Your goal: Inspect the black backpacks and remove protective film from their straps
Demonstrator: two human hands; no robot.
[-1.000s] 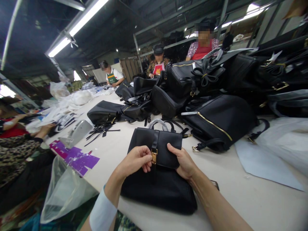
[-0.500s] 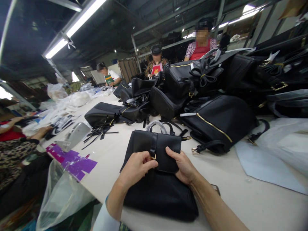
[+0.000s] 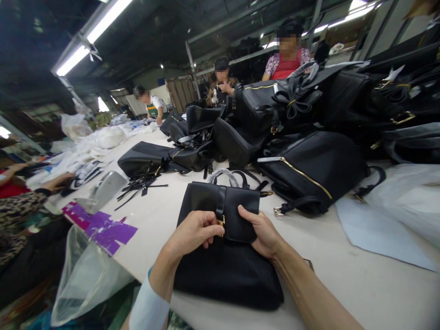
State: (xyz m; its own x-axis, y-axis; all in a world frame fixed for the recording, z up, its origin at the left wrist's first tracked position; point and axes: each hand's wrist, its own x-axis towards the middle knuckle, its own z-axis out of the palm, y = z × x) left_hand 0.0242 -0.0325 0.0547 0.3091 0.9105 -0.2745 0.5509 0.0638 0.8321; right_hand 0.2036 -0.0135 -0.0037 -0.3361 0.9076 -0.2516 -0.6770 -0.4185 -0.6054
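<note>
A black leather handbag [image 3: 227, 270] lies flat on the pale table [image 3: 360, 284] in front of me, its flap [image 3: 206, 199] crossed by a strap that ends in a gold clasp [image 3: 222, 222]. My left hand [image 3: 194, 231] is closed, its fingers pinching the gold clasp at the flap's lower edge. My right hand [image 3: 263, 231] grips the flap's right lower corner, thumb on top and fingers curled under.
A heap of black bags [image 3: 309, 165] fills the table behind the handbag. Loose black straps [image 3: 140, 185] and purple paper pieces [image 3: 101, 227] lie to the left, with a clear plastic bag [image 3: 85, 275] hanging off the edge. Other people work at the left and far side.
My left hand's fingers have closed over the gold clasp, which showed plainly a second ago. The right hand keeps its grip on the flap. The view has drifted slightly.
</note>
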